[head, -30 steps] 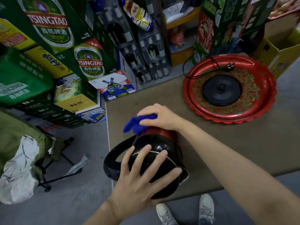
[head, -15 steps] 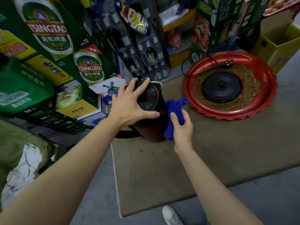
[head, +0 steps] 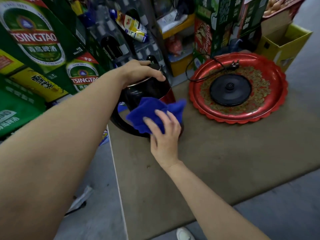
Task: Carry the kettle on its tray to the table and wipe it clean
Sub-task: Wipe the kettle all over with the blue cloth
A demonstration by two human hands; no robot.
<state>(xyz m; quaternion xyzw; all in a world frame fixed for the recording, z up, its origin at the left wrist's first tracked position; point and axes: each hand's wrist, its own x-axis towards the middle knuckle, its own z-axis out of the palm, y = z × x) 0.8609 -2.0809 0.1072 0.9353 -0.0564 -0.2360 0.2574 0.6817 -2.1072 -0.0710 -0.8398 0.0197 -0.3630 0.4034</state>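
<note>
The black and red kettle stands upright near the left edge of the brown table. My left hand grips its lid from above. My right hand presses a blue cloth against the kettle's near side, beside the black handle. The red patterned tray sits at the table's far right with the black kettle base in its middle and the power cord trailing over its back rim.
Stacked green Tsingtao beer cartons and packs of bottles crowd the left and back. A yellow cardboard box stands behind the tray. Grey floor lies below the table's near edge, where my shoe shows.
The kettle went from lying tipped over to standing upright. My left hand shifted from its bottom to its lid. My right hand brought the cloth round to the near side.
</note>
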